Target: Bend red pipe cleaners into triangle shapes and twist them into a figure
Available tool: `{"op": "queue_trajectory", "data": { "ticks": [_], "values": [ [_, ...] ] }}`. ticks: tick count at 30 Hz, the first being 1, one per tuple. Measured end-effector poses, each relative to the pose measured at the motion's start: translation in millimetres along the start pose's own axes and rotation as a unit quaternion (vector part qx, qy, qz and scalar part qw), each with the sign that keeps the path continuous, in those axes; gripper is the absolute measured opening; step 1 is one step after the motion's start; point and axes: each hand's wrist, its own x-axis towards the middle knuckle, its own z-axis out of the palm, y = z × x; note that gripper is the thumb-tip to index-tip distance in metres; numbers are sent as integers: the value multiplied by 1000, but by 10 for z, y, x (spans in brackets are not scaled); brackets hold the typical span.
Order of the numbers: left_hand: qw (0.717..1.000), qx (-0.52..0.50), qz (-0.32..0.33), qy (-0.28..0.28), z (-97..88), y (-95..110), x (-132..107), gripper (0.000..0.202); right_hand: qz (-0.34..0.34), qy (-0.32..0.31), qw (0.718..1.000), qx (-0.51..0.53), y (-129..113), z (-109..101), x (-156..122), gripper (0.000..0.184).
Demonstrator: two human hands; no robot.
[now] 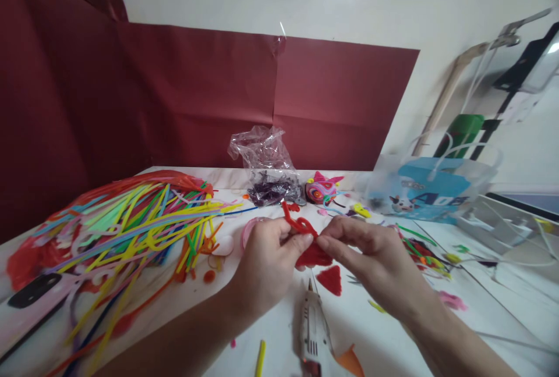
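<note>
Both my hands meet over the middle of the white table (375, 330). My left hand (267, 260) is closed, pinching a red pipe cleaner piece (301, 227) that curls up and back from my fingers. My right hand (371, 255) is closed too, pinching a flat red folded shape (313, 257) joined to that piece. A red triangular piece (332, 279) lies on the table just below my hands. A white glue gun (313, 326) lies nearer to me, nozzle pointing toward my hands.
A big heap of coloured pipe cleaners (131, 220) covers the left side, with a black phone (34, 291) near it. Behind my hands stand a clear plastic bag (267, 167) and a pink craft figure (322, 188). A blue printed clear bag (425, 186) sits at right, beside scraps.
</note>
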Motion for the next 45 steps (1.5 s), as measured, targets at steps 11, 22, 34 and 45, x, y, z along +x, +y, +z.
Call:
{"op": "queue_trajectory", "data": {
  "ticks": [11, 22, 34, 45],
  "values": [
    [1000, 2, -7, -2, 7, -36, 19, 19, 85, -70, 984, 138, 64, -52, 54, 22],
    [997, -28, 8, -69, 0, -55, 2, 23, 76, -38, 991, 104, -20, -39, 20, 20],
    [989, -89, -19, -119, -17, 11, 32, 18, 112, -55, 979, 163, 57, -46, 62, 28],
    [985, -135, -97, -54, -43, 39, 54, 15, 119, -98, 965, 210, 81, -92, 58, 25]
  ]
}}
